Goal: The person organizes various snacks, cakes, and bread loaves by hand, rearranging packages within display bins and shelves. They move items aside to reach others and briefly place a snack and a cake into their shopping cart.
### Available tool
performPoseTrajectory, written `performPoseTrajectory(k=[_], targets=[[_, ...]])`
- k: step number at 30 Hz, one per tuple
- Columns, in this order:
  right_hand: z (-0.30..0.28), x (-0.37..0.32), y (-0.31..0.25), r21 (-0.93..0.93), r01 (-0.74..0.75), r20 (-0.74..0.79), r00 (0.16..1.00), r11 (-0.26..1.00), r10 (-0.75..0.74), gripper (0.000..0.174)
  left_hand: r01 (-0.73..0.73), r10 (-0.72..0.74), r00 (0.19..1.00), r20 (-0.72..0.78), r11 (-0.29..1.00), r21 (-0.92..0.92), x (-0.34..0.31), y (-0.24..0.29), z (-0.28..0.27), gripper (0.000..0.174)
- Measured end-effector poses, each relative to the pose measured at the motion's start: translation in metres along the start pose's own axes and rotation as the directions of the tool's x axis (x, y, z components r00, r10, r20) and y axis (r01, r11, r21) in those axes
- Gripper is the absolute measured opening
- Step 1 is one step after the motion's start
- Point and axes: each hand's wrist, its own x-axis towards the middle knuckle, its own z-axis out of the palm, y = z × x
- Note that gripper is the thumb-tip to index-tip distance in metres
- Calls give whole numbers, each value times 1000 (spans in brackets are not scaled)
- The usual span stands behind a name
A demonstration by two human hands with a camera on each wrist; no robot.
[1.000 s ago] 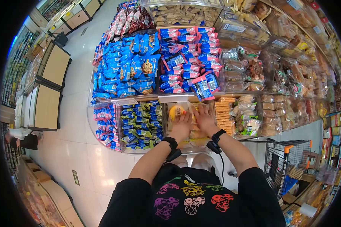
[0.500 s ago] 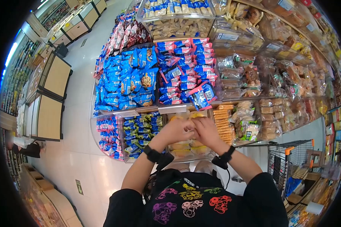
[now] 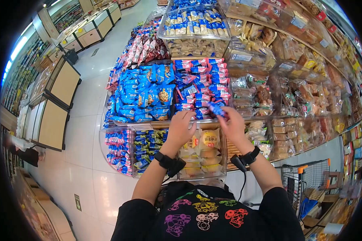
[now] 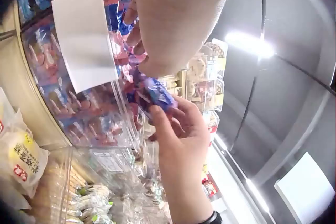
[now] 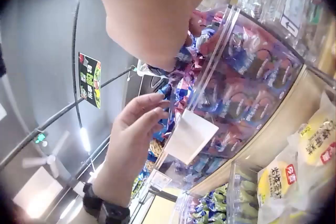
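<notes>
Blue-and-pink packet (image 3: 216,109) held over the front edge of the clear bin (image 5: 211,65), toward its right corner!
From the left, blue cookie packets (image 3: 140,96) heap up alongside; here's the left hand (image 3: 182,127) by the bin's front left corner, fingers loosely bent, thumb apart, nothing gripped, and whether they brush the rim I can't tell; between the wrists, yellow-labelled wrapped cakes (image 3: 209,140) in the lower tray (image 3: 201,175); and there's the right hand (image 3: 233,127), fingers curled, thumb and fingertips pinching that packet near the bin's front right corner; off to the right, wrapped breads (image 3: 284,139) in rows.
</notes>
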Motion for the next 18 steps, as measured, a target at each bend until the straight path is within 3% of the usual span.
performPoseTrajectory(k=[1,2,3,4,6,7,9,10,12,13,15,17,18], targets=[[-1,5,-3,157,-239,-6,970,958,243,26,2,-2,1000,-10,1000,6,0,-1,-2,34],[-3,11,-8,275,-339,-11,934,899,356,20,20,-21,999,-27,999,-26,0,-1,-4,35],[3,12,-1,279,-330,-7,939,902,345,20,38,-40,998,-42,998,-57,0,0,-5,36],[13,13,10,454,-367,87,925,812,369,21,40,-42,998,-51,998,-51,1,4,-8,36],[24,15,13,695,-403,257,912,595,319,25,199,-226,973,-52,929,-313,5,14,-12,41],[20,17,3,654,-467,373,884,595,283,26,194,-224,973,-64,931,-310,7,16,-14,41],[21,16,-2,658,-498,522,842,565,135,28,371,-326,928,180,759,-534,9,17,-18,41],[14,25,-11,658,-493,523,843,569,124,28,332,-273,943,189,749,-573,8,14,-18,37],[-8,45,-29,397,-301,636,771,867,-24,30,338,-278,941,192,781,-526,4,13,-24,36],[-16,58,-33,397,-289,637,771,871,-34,30,345,-282,938,201,809,-476,3,15,-28,35],[-25,92,-36,290,-6,688,696,957,-204,33,273,-244,962,121,864,-423,-3,11,-28,36],[-3,121,-18,232,-12,630,764,973,-141,25,255,-232,967,106,899,-356,-7,8,-29,35],[8,140,-20,76,5,631,774,997,-51,26,382,-329,922,203,852,-357,-4,17,-38,35]])
